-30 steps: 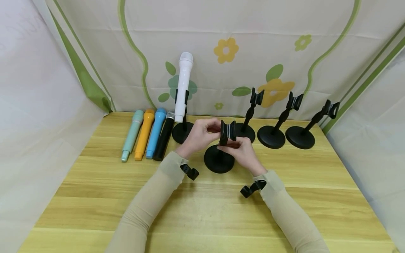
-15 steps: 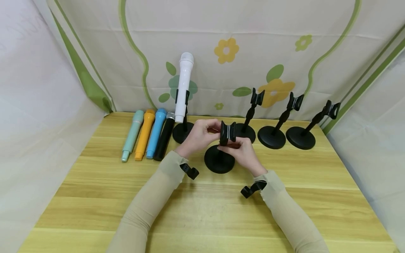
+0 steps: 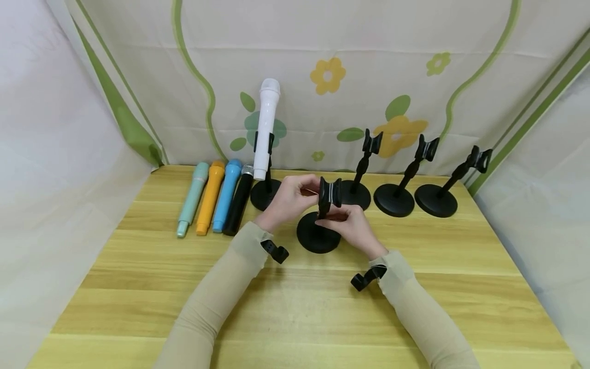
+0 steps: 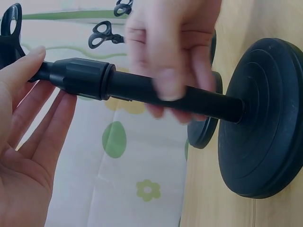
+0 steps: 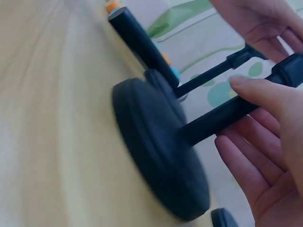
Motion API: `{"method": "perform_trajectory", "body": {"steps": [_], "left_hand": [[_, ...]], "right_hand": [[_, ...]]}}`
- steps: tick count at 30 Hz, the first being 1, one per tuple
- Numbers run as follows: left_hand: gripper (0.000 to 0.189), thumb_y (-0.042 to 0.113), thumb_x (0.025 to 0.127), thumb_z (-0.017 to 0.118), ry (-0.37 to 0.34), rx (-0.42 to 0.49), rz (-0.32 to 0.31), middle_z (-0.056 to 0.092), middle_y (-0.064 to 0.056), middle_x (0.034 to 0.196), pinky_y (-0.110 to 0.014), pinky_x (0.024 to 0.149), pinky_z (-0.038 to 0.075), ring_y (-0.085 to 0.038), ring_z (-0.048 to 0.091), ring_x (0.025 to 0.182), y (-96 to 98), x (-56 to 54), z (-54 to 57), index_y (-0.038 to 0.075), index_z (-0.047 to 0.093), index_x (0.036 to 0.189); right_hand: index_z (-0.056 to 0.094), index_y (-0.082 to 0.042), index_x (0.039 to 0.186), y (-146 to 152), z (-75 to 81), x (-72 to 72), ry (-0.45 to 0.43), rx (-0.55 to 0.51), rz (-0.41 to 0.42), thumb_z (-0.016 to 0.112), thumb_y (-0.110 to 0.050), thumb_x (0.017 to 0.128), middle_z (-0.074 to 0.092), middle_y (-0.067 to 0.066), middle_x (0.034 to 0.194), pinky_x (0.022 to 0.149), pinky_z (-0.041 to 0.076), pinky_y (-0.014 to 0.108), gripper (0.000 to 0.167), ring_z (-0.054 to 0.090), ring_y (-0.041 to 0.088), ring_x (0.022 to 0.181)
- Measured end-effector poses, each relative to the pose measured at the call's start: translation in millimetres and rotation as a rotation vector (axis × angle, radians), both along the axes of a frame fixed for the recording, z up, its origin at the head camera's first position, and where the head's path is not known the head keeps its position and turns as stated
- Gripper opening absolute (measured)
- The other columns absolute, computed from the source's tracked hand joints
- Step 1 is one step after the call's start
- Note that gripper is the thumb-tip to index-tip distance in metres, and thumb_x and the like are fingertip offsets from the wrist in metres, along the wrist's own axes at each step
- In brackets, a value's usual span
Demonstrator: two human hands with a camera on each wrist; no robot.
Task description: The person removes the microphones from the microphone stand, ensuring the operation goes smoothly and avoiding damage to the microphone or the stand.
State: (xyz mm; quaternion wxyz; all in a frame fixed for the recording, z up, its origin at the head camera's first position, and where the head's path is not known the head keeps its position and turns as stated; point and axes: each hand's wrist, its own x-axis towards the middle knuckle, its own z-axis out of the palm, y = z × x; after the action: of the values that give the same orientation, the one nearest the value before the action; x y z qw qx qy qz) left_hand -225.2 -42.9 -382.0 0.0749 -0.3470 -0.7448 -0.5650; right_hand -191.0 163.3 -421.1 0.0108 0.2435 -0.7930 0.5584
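A black desktop microphone stand [image 3: 318, 240] with a round base stands in front of me, its clip [image 3: 330, 193] at the top. My left hand [image 3: 290, 199] pinches its neck just below the clip, thumb on one side and fingers on the other. Lower down, my right hand [image 3: 352, 228] holds the straight pole [image 4: 130, 85] between thumb and fingers; it is blurred in the left wrist view. The ribbed collar [image 4: 85, 78] lies between the two hands. In the right wrist view the base [image 5: 161, 151] sits on the wooden table.
Behind, a white microphone [image 3: 266, 128] rests in another stand. Left of it lie mint [image 3: 192, 200], orange [image 3: 211, 197], blue [image 3: 227, 195] and black [image 3: 239, 200] microphones. Three stands with bare clips, one a middle stand [image 3: 394, 200], line the back right. A patterned curtain [image 3: 369, 66] hangs behind the table.
My right hand has slid slightly down the pole. The left hand keeps its place at the neck, and the head view has shifted a little.
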Motion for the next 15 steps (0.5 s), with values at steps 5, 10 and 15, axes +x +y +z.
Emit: {"method": "perform_trajectory", "body": {"steps": [5,10,15], "left_hand": [[0.008,-0.001,0.092,0.073,-0.008,0.010,0.006,0.073,-0.005,0.094,-0.034,0.081,0.060,-0.016,0.070,0.087,0.1,0.0,1.3,0.005,0.076,0.097],[0.010,-0.002,0.092,0.073,-0.008,0.018,0.021,0.073,-0.004,0.094,-0.033,0.081,0.060,-0.016,0.070,0.087,1.2,0.2,0.3,0.006,0.076,0.098],[0.013,0.001,0.091,0.076,-0.016,0.009,0.049,0.074,-0.002,0.097,-0.029,0.079,0.060,-0.013,0.070,0.088,2.7,1.7,-4.9,0.006,0.076,0.103]], "right_hand": [[0.078,0.002,0.104,3.2,-7.0,-0.9,-0.057,0.035,-0.016,0.082,-0.003,0.086,0.076,0.009,0.097,0.080,0.060,0.029,0.019,0.074,0.019,0.089],[0.078,0.001,0.104,4.3,-9.8,-1.7,-0.067,0.028,-0.024,0.082,-0.002,0.086,0.076,0.009,0.097,0.080,0.060,0.030,0.018,0.074,0.021,0.089],[0.078,0.003,0.106,4.7,-11.6,-0.6,-0.068,0.033,-0.019,0.080,-0.002,0.088,0.076,0.010,0.098,0.079,0.060,0.029,0.019,0.074,0.018,0.089]]}}
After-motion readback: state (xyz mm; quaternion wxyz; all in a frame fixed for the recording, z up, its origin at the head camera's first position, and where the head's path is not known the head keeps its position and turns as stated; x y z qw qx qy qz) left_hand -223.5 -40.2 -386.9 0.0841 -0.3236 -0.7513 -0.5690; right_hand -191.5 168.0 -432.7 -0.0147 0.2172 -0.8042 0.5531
